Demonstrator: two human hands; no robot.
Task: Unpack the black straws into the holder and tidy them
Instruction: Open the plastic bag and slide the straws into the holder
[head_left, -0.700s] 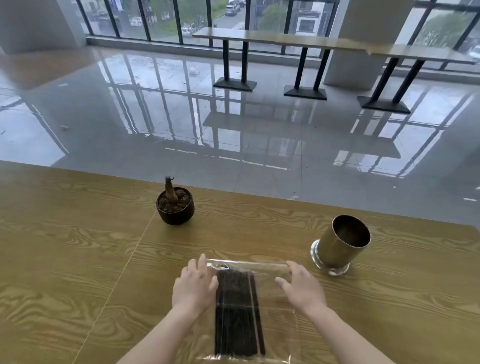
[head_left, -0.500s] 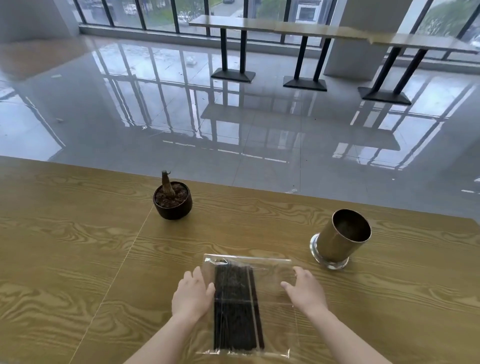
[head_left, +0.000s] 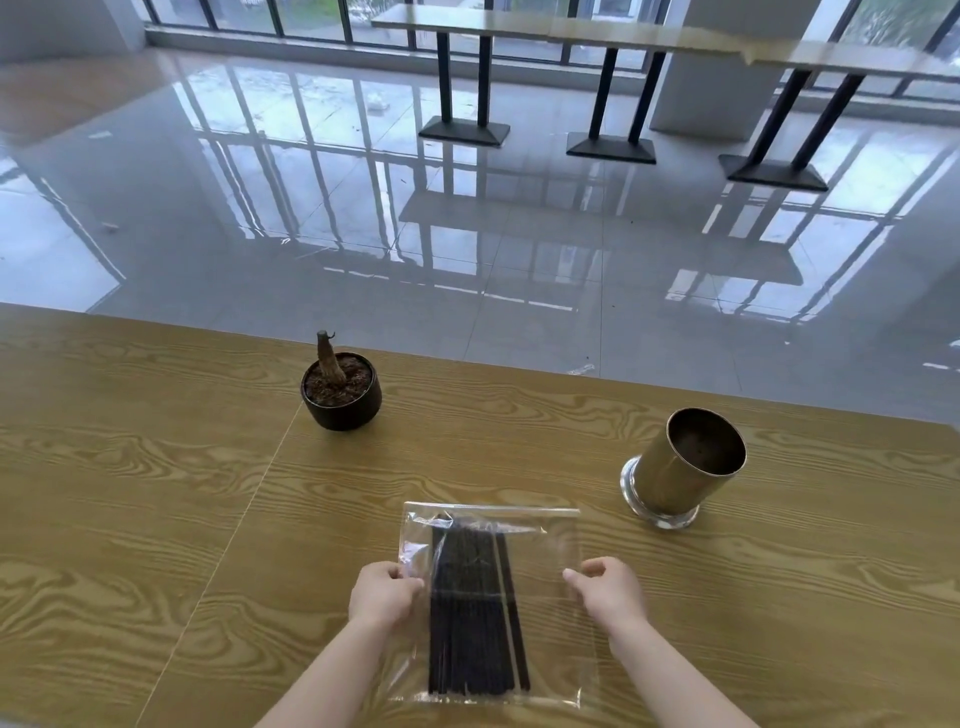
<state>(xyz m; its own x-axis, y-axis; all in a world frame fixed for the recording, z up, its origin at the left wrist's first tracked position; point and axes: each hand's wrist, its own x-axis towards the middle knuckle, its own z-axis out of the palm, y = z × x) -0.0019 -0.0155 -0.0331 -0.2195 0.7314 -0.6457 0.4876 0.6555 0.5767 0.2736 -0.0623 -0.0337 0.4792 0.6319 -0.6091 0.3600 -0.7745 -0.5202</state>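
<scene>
A clear plastic bag (head_left: 545, 540) lies flat on the wooden table (head_left: 156, 519) in front of me, with a bundle of black straws (head_left: 470, 613) inside it. My left hand (head_left: 382, 595) pinches the bag's left edge with curled fingers. My right hand (head_left: 610, 590) pinches the right edge about halfway along. The empty brass-coloured holder (head_left: 680, 475) stands to the right, beyond the bag, its mouth facing me.
A small black pot (head_left: 341, 397) with soil and a cut stump sits at the back left of the bag. The table's far edge runs just behind it. Glossy floor and bar-height tables (head_left: 597, 36) lie beyond.
Both hands have slid back from the bag's far end toward me and their fingers have curled onto its side edges. The view has tilted downward.
</scene>
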